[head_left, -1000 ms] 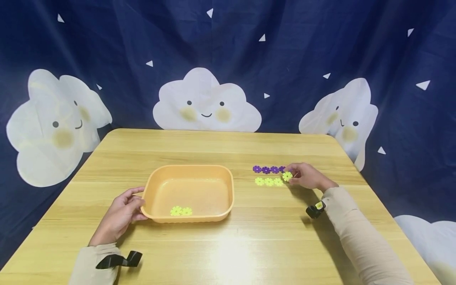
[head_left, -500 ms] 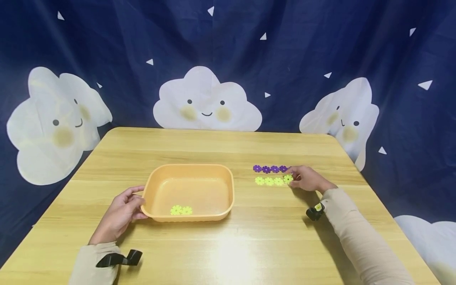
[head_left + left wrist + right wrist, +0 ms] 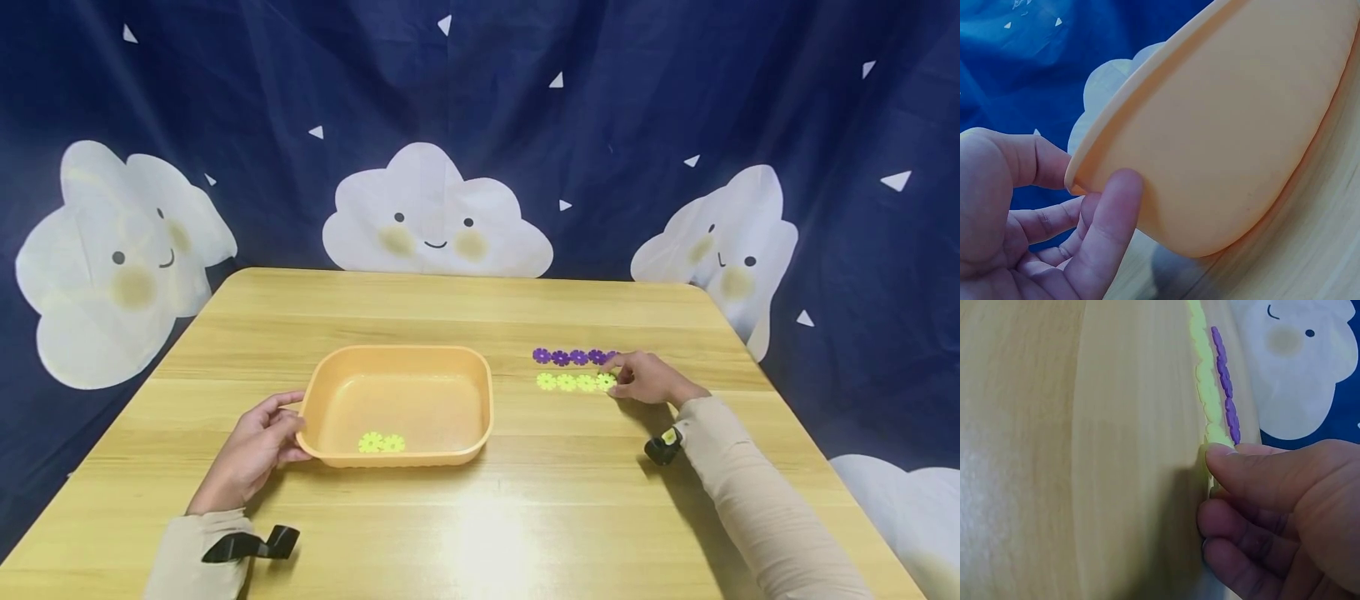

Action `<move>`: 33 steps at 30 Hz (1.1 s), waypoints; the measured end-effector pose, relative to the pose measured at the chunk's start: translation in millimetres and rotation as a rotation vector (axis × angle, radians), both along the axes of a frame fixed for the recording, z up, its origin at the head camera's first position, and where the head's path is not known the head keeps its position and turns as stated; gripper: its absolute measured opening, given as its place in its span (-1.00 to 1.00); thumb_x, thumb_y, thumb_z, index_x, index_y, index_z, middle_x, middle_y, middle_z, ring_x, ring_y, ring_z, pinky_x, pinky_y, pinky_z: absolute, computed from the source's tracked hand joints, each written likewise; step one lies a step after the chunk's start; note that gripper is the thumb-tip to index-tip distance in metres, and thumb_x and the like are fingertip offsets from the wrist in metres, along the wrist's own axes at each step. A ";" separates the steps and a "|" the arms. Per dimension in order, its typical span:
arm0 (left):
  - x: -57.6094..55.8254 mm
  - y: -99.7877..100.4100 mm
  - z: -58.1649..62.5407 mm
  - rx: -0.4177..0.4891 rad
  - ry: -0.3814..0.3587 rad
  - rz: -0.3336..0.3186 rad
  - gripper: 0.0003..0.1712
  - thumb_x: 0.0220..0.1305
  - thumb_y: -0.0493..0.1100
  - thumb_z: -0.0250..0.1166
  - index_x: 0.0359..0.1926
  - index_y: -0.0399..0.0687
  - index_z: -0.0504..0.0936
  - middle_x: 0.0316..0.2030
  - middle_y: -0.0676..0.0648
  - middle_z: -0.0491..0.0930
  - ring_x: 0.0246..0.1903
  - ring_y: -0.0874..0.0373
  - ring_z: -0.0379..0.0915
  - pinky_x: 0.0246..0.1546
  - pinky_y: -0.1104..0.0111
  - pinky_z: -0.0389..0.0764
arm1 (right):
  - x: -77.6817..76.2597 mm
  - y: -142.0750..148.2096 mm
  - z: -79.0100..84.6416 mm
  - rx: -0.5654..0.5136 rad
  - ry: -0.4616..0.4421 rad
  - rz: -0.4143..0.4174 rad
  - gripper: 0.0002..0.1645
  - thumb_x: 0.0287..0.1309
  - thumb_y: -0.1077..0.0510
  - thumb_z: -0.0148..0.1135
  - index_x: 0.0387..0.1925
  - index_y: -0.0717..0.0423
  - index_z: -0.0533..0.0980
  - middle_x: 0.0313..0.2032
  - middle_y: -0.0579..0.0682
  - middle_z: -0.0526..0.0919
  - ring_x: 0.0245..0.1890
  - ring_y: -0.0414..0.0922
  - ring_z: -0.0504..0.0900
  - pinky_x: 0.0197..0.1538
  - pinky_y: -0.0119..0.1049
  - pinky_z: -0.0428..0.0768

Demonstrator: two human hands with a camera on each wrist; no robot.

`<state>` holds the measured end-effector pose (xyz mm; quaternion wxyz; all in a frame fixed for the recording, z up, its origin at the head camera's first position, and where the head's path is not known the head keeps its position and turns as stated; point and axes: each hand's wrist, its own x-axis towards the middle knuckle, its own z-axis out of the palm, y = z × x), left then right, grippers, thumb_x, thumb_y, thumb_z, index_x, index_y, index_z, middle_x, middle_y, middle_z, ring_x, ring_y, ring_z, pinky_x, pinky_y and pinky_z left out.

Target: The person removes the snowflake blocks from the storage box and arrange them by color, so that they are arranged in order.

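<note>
My left hand (image 3: 251,454) pinches the left end of an orange plastic basin (image 3: 412,402) between thumb and fingers; in the left wrist view the thumb (image 3: 1119,200) lies against its outer wall. Inside the basin, two yellow flower-shaped pieces (image 3: 382,442) lie by the near wall. On the right, my right hand (image 3: 651,379) pinches a yellow flower-shaped piece (image 3: 606,381) at the right end of a yellow row (image 3: 566,382). Behind it runs a row of purple flower-shaped pieces (image 3: 578,357), its right end partly covered by the fingers.
A wooden table (image 3: 420,533) carries everything, with a bright reflection near its front. Behind it hangs a dark blue curtain (image 3: 600,100) printed with smiling clouds. Black straps (image 3: 251,546) sit around both sleeves.
The right hand has lowered its yellow piece from above the rows onto the right end of the yellow row. The left hand and basin look unchanged.
</note>
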<state>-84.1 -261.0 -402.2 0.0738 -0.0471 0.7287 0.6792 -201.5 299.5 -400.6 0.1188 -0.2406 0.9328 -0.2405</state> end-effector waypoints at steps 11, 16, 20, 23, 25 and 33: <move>7.1 -1.0 -4.0 -0.025 -0.011 -0.008 -0.42 0.36 -0.39 0.02 0.35 -0.41 0.10 -0.19 -0.21 0.49 -0.35 0.05 0.58 -0.34 0.24 0.75 | 1.6 -10.4 2.7 -0.037 -0.019 0.044 -0.61 0.15 0.29 0.32 0.02 0.33 0.54 -0.41 -0.02 0.68 -0.43 -0.14 0.64 -0.29 -0.24 0.69; 3.0 0.1 -2.3 -0.039 0.014 -0.009 -0.43 0.38 -0.37 0.02 0.35 -0.38 0.11 -0.17 -0.25 0.46 -0.35 0.04 0.57 -0.34 0.24 0.75 | -3.8 -22.8 16.5 -0.115 -0.044 0.044 -0.64 0.23 0.32 0.23 0.06 0.35 0.51 -0.44 0.06 0.65 -0.49 -0.08 0.60 -0.40 -0.28 0.64; 1.0 0.1 -0.4 -0.012 0.014 0.000 -0.42 0.38 -0.39 0.02 0.36 -0.36 0.08 -0.20 -0.21 0.47 -0.39 0.06 0.57 -0.41 0.28 0.75 | -9.1 -32.7 21.6 -0.176 -0.078 0.065 -0.66 0.26 0.34 0.18 0.06 0.37 0.49 -0.45 0.14 0.65 -0.53 -0.02 0.58 -0.49 -0.35 0.56; 0.3 0.1 0.3 0.010 0.016 0.003 -0.39 0.37 -0.40 0.05 0.38 -0.33 0.08 -0.22 -0.17 0.48 -0.42 0.08 0.56 -0.44 0.30 0.75 | -11.2 -41.0 22.7 -0.198 -0.088 0.104 -0.65 0.24 0.36 0.18 0.06 0.37 0.49 -0.42 0.17 0.65 -0.51 -0.04 0.58 -0.46 -0.36 0.57; 0.5 0.2 0.5 0.021 0.015 0.004 -0.38 0.37 -0.41 0.06 0.39 -0.31 0.07 -0.23 -0.16 0.48 -0.43 0.08 0.56 -0.44 0.30 0.75 | -11.7 -48.1 23.4 -0.201 -0.096 0.127 -0.65 0.23 0.37 0.18 0.06 0.36 0.50 -0.39 0.17 0.65 -0.47 -0.06 0.58 -0.41 -0.35 0.61; 3.1 -0.4 0.6 0.031 0.022 0.000 -0.42 0.37 -0.41 0.06 0.36 -0.26 0.12 -0.24 -0.18 0.46 -0.43 0.10 0.56 -0.44 0.30 0.75 | -13.1 -82.3 32.5 -0.255 -0.207 0.131 -0.66 0.32 0.37 0.07 0.10 0.37 0.46 -0.33 0.28 0.64 -0.36 0.18 0.65 -0.31 -0.12 0.71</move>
